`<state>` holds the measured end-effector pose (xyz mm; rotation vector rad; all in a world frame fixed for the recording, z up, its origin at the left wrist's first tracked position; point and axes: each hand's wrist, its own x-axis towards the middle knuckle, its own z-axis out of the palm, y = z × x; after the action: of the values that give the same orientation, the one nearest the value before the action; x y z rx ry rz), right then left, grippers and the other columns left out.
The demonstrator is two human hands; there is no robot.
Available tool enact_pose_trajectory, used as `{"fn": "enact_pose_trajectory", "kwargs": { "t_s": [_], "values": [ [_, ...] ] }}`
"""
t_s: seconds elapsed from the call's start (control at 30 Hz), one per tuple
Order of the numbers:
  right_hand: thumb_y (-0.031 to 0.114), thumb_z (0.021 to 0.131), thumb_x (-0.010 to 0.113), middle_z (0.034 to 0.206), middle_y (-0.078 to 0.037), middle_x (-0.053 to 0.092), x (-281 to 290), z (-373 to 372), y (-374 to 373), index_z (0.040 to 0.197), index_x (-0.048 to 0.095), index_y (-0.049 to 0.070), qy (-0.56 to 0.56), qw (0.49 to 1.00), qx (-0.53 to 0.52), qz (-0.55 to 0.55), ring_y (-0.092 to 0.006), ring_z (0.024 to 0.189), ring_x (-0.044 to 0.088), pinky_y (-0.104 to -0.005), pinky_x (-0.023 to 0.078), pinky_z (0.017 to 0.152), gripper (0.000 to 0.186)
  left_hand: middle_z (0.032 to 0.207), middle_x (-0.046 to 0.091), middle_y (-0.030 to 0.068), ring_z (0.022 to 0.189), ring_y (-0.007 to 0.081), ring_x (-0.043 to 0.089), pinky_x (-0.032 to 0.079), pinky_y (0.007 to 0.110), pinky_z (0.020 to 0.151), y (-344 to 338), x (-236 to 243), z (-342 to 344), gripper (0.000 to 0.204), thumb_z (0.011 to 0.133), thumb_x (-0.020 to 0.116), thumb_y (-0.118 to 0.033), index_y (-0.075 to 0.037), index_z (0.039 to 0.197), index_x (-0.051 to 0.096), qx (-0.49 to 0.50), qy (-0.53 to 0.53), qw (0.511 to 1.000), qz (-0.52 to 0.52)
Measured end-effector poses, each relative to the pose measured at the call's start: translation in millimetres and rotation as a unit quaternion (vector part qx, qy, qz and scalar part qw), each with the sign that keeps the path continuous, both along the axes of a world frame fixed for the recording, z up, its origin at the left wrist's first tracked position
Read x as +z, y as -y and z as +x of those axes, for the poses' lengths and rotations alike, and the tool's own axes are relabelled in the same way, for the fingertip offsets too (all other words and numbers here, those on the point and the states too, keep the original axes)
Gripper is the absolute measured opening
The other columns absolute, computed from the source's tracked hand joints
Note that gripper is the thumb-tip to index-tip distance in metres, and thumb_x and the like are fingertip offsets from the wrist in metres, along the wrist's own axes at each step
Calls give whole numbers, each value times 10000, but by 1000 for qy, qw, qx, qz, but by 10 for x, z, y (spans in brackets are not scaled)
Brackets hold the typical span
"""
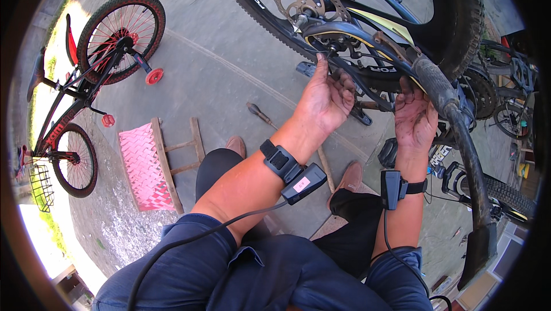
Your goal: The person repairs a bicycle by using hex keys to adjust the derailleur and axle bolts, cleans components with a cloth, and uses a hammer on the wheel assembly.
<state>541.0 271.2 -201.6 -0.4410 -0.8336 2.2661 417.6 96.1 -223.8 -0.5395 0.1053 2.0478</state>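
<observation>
Black bicycle (391, 25) is located ahead of your hands, toward the upper right. From the left: red-and-black bicycle (68, 117), pink woven stool (143, 164), then a dark-handled tool (259, 113) on the floor, beyond your left forearm. Your left hand (331, 94) is palm up, thumb raised, fingers curled in a narrow grip just below the disc rotor (310, 2); whether it pinches anything cannot be told. The curved tube (338, 26) has its long axis running rightward and toward you; your left hand is nearer its rotor end. Your right hand (414, 120), fingers bent, is nearer its other end, beside the grey sleeve (434, 83); its hold cannot be told.
</observation>
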Motion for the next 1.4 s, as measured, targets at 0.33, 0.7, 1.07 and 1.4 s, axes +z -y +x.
{"fn": "enact_pose_trajectory", "kwargs": {
  "t_s": [0.33, 0.7, 1.07, 1.4],
  "values": [
    [330, 911, 600, 1254, -138, 577, 40, -23, 29, 1272, 526, 55, -2, 1000, 5, -2, -294, 1139, 564, -334, 513, 817, 460, 703, 562, 5, 623, 122, 544, 437, 213, 498, 9, 5, -47, 335, 892, 621, -416, -101, 828, 530, 24, 45, 998, 32],
    [332, 902, 611, 1252, -136, 578, 56, 17, 141, 1264, 530, 56, 33, 999, -34, 27, -296, 1151, 558, -342, 503, 837, 462, 732, 562, 4, 615, 107, 531, 429, 205, 505, -5, 165, -102, 164, 961, 547, -261, -121, 878, 535, 72, 99, 992, 1],
    [338, 905, 609, 1286, -134, 555, 44, -32, 69, 1273, 526, 65, 6, 998, 26, 58, -303, 1165, 549, -338, 506, 835, 465, 751, 534, 23, 644, 118, 527, 423, 206, 491, -16, 171, -120, 176, 969, 521, -236, -76, 898, 500, 80, 91, 993, 7],
    [302, 926, 574, 1268, -132, 571, -56, -10, -56, 1284, 514, 45, -36, 999, 26, -12, -304, 1161, 552, -337, 508, 830, 445, 674, 559, 51, 558, 194, 544, 452, 345, 515, 182, 147, -187, 367, 910, 609, -397, -42, 841, 547, -34, -447, 756, -477]
  ]
}}
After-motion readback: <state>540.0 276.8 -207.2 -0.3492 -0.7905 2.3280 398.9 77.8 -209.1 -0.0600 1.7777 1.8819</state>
